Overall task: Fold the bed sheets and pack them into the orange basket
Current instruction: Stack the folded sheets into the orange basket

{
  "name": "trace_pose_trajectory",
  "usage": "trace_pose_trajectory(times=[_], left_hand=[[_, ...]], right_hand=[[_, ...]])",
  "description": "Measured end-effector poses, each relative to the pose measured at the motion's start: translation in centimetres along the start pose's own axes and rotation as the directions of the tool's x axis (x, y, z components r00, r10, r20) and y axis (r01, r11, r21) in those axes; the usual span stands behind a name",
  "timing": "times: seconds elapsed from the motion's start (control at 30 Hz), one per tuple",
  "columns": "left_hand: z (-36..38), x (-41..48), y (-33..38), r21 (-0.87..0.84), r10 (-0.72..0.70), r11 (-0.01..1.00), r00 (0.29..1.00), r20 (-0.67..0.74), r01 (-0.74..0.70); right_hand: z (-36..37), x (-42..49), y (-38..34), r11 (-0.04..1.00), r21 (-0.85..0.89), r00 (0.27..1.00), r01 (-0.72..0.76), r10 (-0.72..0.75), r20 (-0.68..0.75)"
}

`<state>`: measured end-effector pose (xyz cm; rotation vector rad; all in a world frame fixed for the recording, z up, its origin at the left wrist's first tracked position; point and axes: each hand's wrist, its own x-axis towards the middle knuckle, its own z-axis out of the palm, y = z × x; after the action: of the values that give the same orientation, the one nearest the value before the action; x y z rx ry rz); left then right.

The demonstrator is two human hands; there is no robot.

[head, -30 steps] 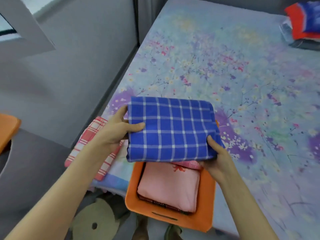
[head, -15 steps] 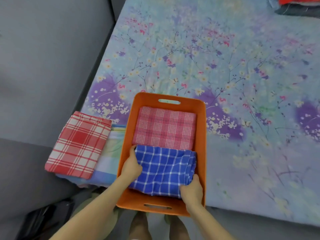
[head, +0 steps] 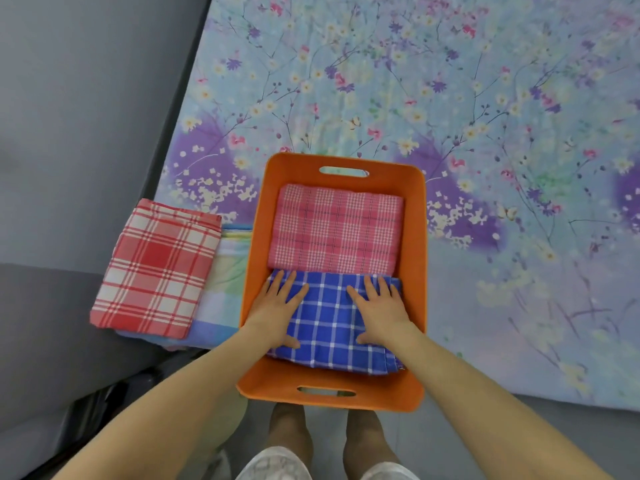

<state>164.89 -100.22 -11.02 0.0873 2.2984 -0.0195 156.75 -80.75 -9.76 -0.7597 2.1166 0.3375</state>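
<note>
An orange basket stands on the near edge of the bed, partly overhanging it. A folded pink checked sheet fills its far half. A folded blue checked sheet lies in its near half. My left hand presses flat on the blue sheet's left side with straight fingers. My right hand presses flat on its right side the same way. A folded red and white checked sheet lies on the bed's corner, left of the basket.
The bed wears a floral sheet in blue and purple, stretching far and right. A grey wall runs along the left. Below the basket are my legs and the grey floor.
The blue sheet went from held above the basket down into its near half. My hands let go of its edges and now lie flat on top of it.
</note>
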Motion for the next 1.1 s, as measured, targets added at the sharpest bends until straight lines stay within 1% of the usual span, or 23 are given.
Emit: trace_pose_trajectory(times=[0.07, 0.17, 0.27, 0.37, 0.4, 0.43, 0.47, 0.5, 0.53, 0.57, 0.6, 0.63, 0.67, 0.7, 0.73, 0.77, 0.83, 0.9, 0.93, 0.97, 1.0, 1.03, 1.1], left_hand=[[0.7, 0.8, 0.3, 0.101, 0.001, 0.995, 0.999, 0.052, -0.006], [2.2, 1.9, 1.3, 0.226, -0.046, 0.974, 0.996, 0.077, 0.028], [3.2, 2.8, 1.6, 0.251, -0.080, 0.966, 0.993, 0.085, 0.057], [2.3, 3.1, 1.4, 0.232, -0.074, 0.972, 0.986, 0.149, 0.038], [1.5, 2.9, 1.2, 0.187, -0.053, 0.982, 0.983, 0.178, 0.019], [0.4, 2.3, 0.9, 0.089, -0.009, 0.996, 0.982, 0.191, -0.008], [-0.8, 1.7, 0.3, -0.068, 0.045, 0.997, 0.986, 0.158, -0.034], [-2.3, 1.0, -0.4, -0.291, 0.087, 0.955, 0.993, 0.082, -0.060], [-3.8, -0.1, -1.2, -0.531, 0.099, 0.842, 0.995, -0.012, -0.090], [-5.3, -1.4, -2.1, -0.729, 0.084, 0.670, 0.990, -0.110, -0.138], [-6.6, -2.8, -3.2, -0.852, 0.039, 0.483, 0.977, -0.210, -0.202], [-7.6, -4.3, -4.7, -0.907, -0.058, 0.329, 0.953, -0.298, -0.264], [-7.8, -5.4, -6.5, -0.923, -0.188, 0.225, 0.915, -0.357, -0.313], [-7.5, -6.1, -8.2, -0.928, -0.332, 0.154, 0.867, -0.371, -0.338], [-6.6, -6.5, -10.0, -0.939, -0.483, 0.104, 0.808, -0.336, -0.328], [-5.3, -6.7, -11.7, -0.957, -0.626, 0.066, 0.735, -0.260, -0.282], [-1.1, -6.5, -14.9, -0.991, -0.841, -0.078, 0.542, 0.005, -0.112], [3.6, -6.3, -17.4, -0.956, -0.891, -0.293, 0.354, 0.286, 0.034], [5.5, -6.1, -17.8, -0.918, -0.868, -0.394, 0.307, 0.391, 0.057], [7.4, -6.1, -18.4, -0.861, -0.819, -0.506, 0.285, 0.499, 0.052], [9.3, -6.1, -18.9, -0.785, -0.748, -0.619, 0.292, 0.596, 0.015], [10.6, -6.0, -18.9, -0.693, -0.664, -0.720, 0.330, 0.671, -0.040], [12.0, -5.9, -18.7, -0.487, -0.483, -0.866, 0.452, 0.750, -0.115]], right_hand=[[2.5, 1.2, -0.3, 0.998, -0.063, 0.997, -0.019, 0.023, 0.067], [5.3, 1.9, -1.3, 0.990, -0.114, 0.996, -0.082, 0.085, 0.022], [6.7, 2.4, -1.6, 0.986, -0.110, 0.989, -0.127, 0.117, -0.092], [6.6, 2.6, -2.2, 0.982, -0.119, 0.986, -0.147, 0.136, -0.094], [5.9, 2.5, -2.3, 0.981, -0.120, 0.988, -0.153, 0.147, -0.056], [4.9, 2.1, -2.7, 0.982, -0.106, 0.987, -0.158, 0.158, -0.007], [3.5, 1.8, -2.9, 0.986, -0.062, 0.988, -0.155, 0.156, 0.018], [1.8, 1.4, -3.0, 0.990, 0.029, 0.990, -0.137, 0.138, -0.017], [0.0, 1.0, -3.3, 0.980, 0.172, 0.986, -0.097, 0.118, -0.117], [-1.9, 0.6, -3.6, 0.946, 0.321, 0.966, -0.041, 0.119, -0.229], [-3.9, 0.1, -4.2, 0.899, 0.436, 0.928, 0.025, 0.141, -0.345], [-6.0, -0.1, -5.4, 0.855, 0.509, 0.881, 0.097, 0.164, -0.443], [-8.0, -0.2, -7.0, 0.809, 0.558, 0.831, 0.184, 0.175, -0.528], [-9.9, -0.4, -8.7, 0.756, 0.593, 0.785, 0.276, 0.178, -0.593], [-11.5, -0.4, -10.6, 0.700, 0.614, 0.748, 0.365, 0.172, -0.641], [-12.6, -0.1, -12.5, 0.642, 0.634, 0.729, 0.431, 0.166, -0.664], [-14.0, 1.2, -16.3, 0.559, 0.659, 0.740, 0.503, 0.116, -0.663], [-14.6, 3.4, -20.0, 0.543, 0.697, 0.818, 0.468, 0.032, -0.575], [-14.6, 4.5, -20.9, 0.538, 0.732, 0.863, 0.418, 0.015, -0.505], [-14.5, 6.1, -22.1, 0.529, 0.766, 0.901, 0.365, 0.007, -0.434], [-14.3, 8.0, -23.3, 0.511, 0.804, 0.931, 0.305, 0.019, -0.365], [-14.1, 9.8, -24.0, 0.487, 0.841, 0.952, 0.236, 0.056, -0.300], [-13.5, 13.4, -24.9, 0.421, 0.901, 0.973, 0.102, 0.147, -0.179]])
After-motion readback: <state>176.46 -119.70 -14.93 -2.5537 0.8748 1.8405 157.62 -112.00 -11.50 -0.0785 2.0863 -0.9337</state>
